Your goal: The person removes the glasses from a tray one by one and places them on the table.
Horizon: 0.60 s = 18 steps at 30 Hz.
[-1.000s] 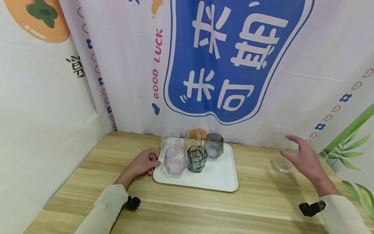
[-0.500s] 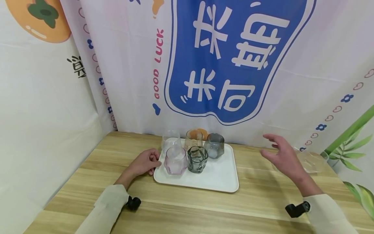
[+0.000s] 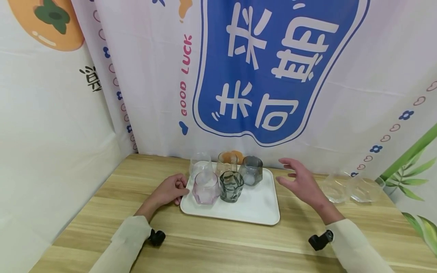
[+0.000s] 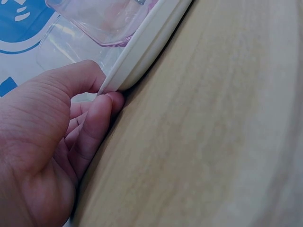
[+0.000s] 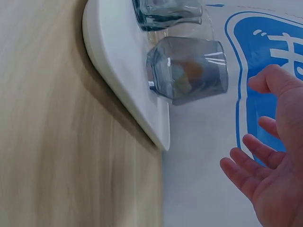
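Observation:
My left hand (image 3: 172,189) pinches the left rim of a white tray (image 3: 259,210), thumb and curled fingers at its edge in the left wrist view. On the tray stand several glasses: a clear one (image 3: 200,161), a pink-tinted one (image 3: 206,191), an amber one (image 3: 227,161), a dark green-grey faceted one (image 3: 231,189) and a smoky grey one (image 3: 253,170). Just beyond the tray's right edge, my right hand (image 3: 302,184) is in the air with its fingers spread and nothing in it. From the right wrist view, the smoky glass (image 5: 189,71) is nearest to it.
Two clear glasses, one (image 3: 334,191) left of the other (image 3: 363,189), stand at the right back of the wooden table (image 3: 218,246). A printed cloth (image 3: 153,94) hangs directly behind the table's back edge.
My right hand has moved left from the clear glasses to the tray's right side, uncovering both of those glasses. The left hand has stayed at the tray's rim.

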Available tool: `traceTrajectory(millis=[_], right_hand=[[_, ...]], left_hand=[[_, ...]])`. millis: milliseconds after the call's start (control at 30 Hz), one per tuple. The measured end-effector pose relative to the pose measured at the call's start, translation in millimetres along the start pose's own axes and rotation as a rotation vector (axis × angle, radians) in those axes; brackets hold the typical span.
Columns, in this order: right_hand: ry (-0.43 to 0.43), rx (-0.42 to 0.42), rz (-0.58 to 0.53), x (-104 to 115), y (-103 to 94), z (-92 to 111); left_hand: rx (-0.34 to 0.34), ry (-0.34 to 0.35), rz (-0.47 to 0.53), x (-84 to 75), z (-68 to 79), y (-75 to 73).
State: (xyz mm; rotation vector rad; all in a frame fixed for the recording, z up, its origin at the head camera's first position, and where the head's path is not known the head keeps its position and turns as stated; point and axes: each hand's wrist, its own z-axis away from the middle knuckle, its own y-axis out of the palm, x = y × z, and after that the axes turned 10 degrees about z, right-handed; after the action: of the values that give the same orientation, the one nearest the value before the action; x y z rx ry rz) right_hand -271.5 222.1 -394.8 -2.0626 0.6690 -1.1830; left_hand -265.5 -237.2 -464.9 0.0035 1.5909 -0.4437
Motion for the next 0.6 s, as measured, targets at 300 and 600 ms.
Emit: traceTrajectory(millis=[300,600], right_hand=[[0.076,0.067,-0.078,10.9,29.8,-13.3],[0.116,0.106,-0.135,17.3,47.1,-24.9]], left_hand=[[0.002,0.000,0.000,1.0,0.0,0.8],[0.003,0.005,0.012,0.2,-0.7,0.3]])
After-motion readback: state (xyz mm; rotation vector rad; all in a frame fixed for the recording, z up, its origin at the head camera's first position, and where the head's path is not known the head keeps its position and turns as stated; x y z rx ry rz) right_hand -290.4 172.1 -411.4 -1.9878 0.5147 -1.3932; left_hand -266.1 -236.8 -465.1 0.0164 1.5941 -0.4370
